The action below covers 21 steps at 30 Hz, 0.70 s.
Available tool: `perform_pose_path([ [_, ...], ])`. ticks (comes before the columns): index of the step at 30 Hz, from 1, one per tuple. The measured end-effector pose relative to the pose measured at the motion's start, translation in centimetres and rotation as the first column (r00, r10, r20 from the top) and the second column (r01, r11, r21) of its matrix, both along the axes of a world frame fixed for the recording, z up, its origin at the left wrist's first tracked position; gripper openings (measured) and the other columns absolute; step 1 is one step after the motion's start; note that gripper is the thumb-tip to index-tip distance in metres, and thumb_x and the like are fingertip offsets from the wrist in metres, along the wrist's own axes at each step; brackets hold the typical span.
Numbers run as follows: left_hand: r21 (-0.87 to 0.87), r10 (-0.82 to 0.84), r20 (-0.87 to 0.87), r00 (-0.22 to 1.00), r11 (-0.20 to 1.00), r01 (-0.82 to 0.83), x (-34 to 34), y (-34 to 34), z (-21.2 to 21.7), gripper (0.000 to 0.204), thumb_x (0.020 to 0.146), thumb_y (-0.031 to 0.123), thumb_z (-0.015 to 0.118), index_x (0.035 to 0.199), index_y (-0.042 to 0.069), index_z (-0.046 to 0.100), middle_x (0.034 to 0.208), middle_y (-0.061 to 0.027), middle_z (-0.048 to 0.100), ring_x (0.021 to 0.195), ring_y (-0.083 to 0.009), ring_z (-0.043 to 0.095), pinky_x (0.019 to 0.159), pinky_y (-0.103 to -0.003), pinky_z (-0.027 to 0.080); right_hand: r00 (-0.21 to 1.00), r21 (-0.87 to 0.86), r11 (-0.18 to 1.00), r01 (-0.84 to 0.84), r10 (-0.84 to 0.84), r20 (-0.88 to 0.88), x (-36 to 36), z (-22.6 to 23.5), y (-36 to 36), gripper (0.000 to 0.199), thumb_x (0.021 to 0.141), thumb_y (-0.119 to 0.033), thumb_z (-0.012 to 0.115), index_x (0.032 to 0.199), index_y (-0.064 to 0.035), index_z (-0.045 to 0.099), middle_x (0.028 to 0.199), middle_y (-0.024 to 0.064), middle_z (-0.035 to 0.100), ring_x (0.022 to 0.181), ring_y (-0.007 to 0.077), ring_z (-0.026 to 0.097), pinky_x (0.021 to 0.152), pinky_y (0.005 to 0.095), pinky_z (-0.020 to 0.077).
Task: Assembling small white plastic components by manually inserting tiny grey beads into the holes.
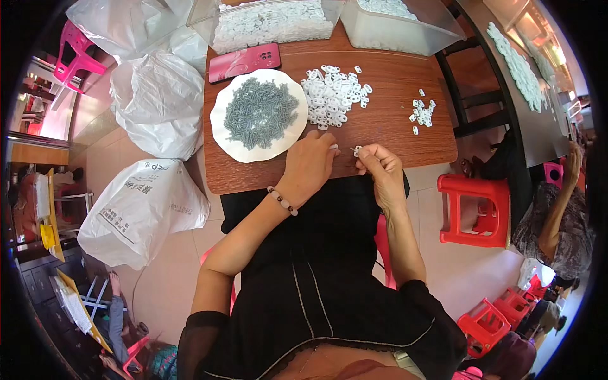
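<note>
My right hand (384, 168) pinches a small white plastic piece (357, 151) near the table's front edge. A thin pin seems to stick out of that piece toward my left hand. My left hand (311, 159), with a beaded bracelet on its wrist, is closed just beside it. Something small and white shows at its fingertips, too small to name. Beyond that hand, a heap of white two-holed plastic pieces (334, 95) lies on the brown table (392, 82). A white wavy-rimmed plate (218, 126) to the left holds a mound of small grey pins (261, 113).
A pink phone (244, 63) lies behind the plate. Two clear bins, one at the back middle (275, 28) and one at the back right (405, 38), hold white pieces. A smaller cluster (422, 114) sits right. White sacks (149, 206) and a red stool (474, 212) flank the table.
</note>
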<state>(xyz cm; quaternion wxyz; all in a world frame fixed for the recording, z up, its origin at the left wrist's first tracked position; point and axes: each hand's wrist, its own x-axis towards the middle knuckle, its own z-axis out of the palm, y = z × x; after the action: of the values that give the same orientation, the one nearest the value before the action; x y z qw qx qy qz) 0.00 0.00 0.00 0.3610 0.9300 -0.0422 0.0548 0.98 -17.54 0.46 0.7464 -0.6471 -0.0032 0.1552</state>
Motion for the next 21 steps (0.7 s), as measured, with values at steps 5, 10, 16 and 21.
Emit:
perform_pose_path([
  [5,-0.123,-0.010,0.089,0.996,0.992,0.021,-0.6,0.2,-0.7,0.009,0.081,0.008,0.066,0.087,0.002,0.064,0.080,-0.0142,0.057,0.073,-0.0322,0.059,0.064,-0.040,0.046,1.000,0.022,1.000,-0.001,0.001,0.010,0.1,-0.3,-0.1,0.013,0.092,-0.016,0.062,0.090,-0.0035,0.066,0.075,-0.0011,0.063,0.068,0.0038,0.055,0.063,0.0189,0.0422],
  [10,-0.246,-0.034,0.110,0.993,0.967,0.060,-1.0,0.9,-0.7,0.008,0.081,0.005,0.065,0.088,0.001,0.062,0.082,-0.0139,0.056,0.072,-0.0318,0.059,0.064,-0.039,0.047,1.000,0.011,1.000,0.002,-0.002,0.006,0.2,-0.4,0.1,0.013,0.092,-0.017,0.062,0.091,-0.0042,0.066,0.076,-0.0008,0.064,0.068,0.0039,0.056,0.064,0.0191,0.0437],
  [16,-0.246,-0.049,0.206,0.977,0.964,0.100,-1.8,0.8,-1.4,0.013,0.080,-0.003,0.063,0.092,0.001,0.065,0.086,-0.0116,0.058,0.073,-0.0285,0.060,0.066,-0.034,0.049,1.000,0.019,1.000,0.013,-0.013,-0.003,0.2,-0.4,0.3,0.012,0.092,-0.016,0.062,0.091,-0.0046,0.065,0.077,0.0000,0.065,0.071,0.0046,0.059,0.065,0.0196,0.0459],
  [21,-0.179,-0.066,0.286,0.956,0.976,0.121,-2.1,0.7,-1.6,0.015,0.079,-0.005,0.062,0.092,0.001,0.066,0.089,-0.0113,0.058,0.074,-0.0285,0.061,0.066,-0.035,0.049,1.000,0.011,1.000,0.014,-0.014,0.007,0.1,-0.5,0.4,0.012,0.093,-0.016,0.062,0.091,-0.0047,0.065,0.079,0.0005,0.065,0.073,0.0050,0.060,0.065,0.0197,0.0462],
])
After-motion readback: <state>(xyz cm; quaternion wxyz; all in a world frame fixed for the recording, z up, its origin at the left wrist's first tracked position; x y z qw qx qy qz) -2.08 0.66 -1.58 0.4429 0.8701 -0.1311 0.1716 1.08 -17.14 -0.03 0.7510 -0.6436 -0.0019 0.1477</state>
